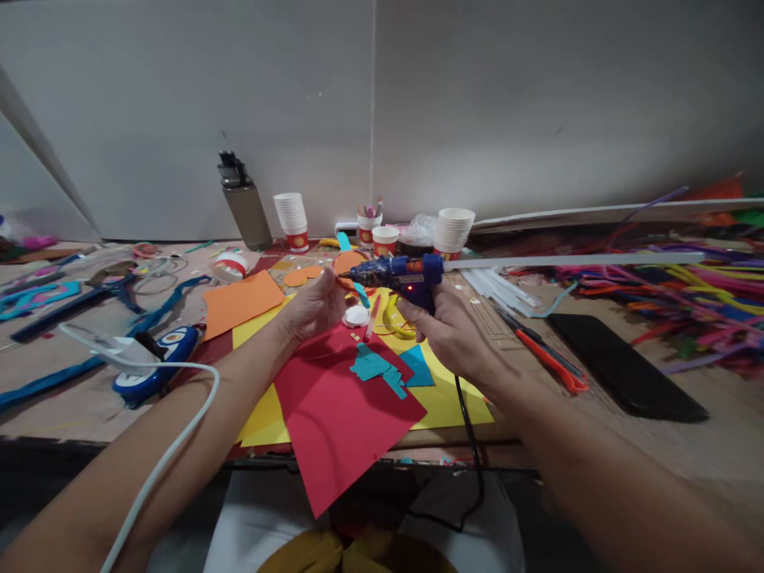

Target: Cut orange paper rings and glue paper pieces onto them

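My right hand (445, 322) is wrapped round the grip of a blue glue gun (403, 274), whose nozzle points left and whose long white glue stick (567, 261) sticks out to the right. Its red light is on. My left hand (315, 306) pinches an orange paper piece (351, 263) close to the nozzle. Below the hands lie a red sheet (346, 414), yellow paper (263, 414) and teal paper scraps (376, 364). A small white disc (356, 316) rests between the hands.
Stacked paper cups (454, 229), another stack (290, 215) and a bottle (246, 207) stand at the back. Right are a cutter (552, 358), a black phone (624, 366) and pipe cleaners (686, 302). Left lies a blue power strip (155, 374); a white cable crosses my left forearm.
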The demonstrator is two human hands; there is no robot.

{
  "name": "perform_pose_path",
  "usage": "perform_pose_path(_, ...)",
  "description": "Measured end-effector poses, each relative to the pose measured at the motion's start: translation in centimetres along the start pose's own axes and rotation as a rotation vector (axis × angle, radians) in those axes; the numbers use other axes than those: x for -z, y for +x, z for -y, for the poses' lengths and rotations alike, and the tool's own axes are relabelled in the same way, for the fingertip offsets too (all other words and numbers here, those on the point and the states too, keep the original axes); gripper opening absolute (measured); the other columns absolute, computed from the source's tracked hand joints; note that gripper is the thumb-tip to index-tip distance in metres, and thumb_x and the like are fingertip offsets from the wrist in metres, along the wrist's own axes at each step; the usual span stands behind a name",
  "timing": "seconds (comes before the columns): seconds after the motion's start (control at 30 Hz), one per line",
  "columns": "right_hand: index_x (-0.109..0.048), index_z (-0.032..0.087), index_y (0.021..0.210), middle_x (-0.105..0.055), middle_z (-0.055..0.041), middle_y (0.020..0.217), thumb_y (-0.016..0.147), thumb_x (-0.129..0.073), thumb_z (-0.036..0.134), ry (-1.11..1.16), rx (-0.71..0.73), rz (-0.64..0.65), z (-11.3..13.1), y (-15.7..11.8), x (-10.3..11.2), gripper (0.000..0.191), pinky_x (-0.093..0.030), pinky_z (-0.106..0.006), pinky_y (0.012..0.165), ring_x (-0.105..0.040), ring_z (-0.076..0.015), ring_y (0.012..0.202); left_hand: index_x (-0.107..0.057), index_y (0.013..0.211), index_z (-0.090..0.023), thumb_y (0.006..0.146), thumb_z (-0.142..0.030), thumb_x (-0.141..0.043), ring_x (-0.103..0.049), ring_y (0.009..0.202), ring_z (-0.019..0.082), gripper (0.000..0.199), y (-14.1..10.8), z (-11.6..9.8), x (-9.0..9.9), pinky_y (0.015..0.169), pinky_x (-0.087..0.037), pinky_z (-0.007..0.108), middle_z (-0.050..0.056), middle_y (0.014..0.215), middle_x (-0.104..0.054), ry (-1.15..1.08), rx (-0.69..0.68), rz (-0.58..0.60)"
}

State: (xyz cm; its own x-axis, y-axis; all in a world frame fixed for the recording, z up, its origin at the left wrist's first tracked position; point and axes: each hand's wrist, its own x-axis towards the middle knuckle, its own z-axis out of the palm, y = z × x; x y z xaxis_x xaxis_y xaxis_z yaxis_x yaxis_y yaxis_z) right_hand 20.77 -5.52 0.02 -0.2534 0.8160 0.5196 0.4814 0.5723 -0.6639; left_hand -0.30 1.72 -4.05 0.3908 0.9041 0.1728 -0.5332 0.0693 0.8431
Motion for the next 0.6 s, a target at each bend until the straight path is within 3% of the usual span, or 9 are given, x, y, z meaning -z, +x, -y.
perform_pose_path(0.13,-0.061,0.023,0.12,-0.068,-0.0057,0.118,0.092,-0.054,0.036,0.06,0.028,0.049,-0.1,0.1,0.1,0.032,-0.049,-0.046,0.093,-0.063,-0.0258,0.102,-0.067,0.109,-0.026,0.073,-0.065,-0.066,-0.066,0.1,0.023,0.053,0.0,-0.3,-0.4,0.075,-0.048,0.032,0.005,0.102,-0.073,0.01,-0.018,0.016)
perform_pose_path(0.2,-0.061,0.024,0.122,-0.068,-0.0048,0.12,0.092,-0.054,0.036,0.088,0.027,0.058,-0.1,0.2,0.1,0.033,-0.048,-0.046,0.094,-0.062,-0.0256,0.104,-0.067,0.109,-0.026,0.073,-0.065,-0.065,-0.066,0.102,0.024,0.054,-0.1,-0.4,-0.7,0.076,-0.049,0.033,0.005,0.102,-0.073,0.005,-0.031,0.017)
perform_pose_path(0.4,-0.063,0.023,0.118,-0.069,-0.0051,0.114,0.091,-0.055,0.037,0.093,0.022,0.041,-0.1,0.2,0.2,0.031,-0.05,-0.046,0.092,-0.063,-0.0264,0.102,-0.069,0.101,-0.022,0.073,-0.065,-0.066,-0.065,0.106,0.025,0.052,-0.4,-0.4,-1.2,0.081,-0.05,0.035,0.007,0.101,-0.074,-0.002,0.017,-0.015)
perform_pose_path(0.6,-0.065,0.023,0.107,-0.071,-0.006,0.085,0.091,-0.055,0.041,0.068,-0.019,-0.03,-0.3,0.2,0.2,0.026,-0.053,-0.047,0.083,-0.064,-0.0277,0.094,-0.07,0.101,-0.019,0.07,-0.061,-0.07,-0.065,0.106,0.025,0.052,-0.5,0.1,-1.3,0.088,-0.049,0.038,0.009,0.105,-0.073,-0.024,0.033,0.039)
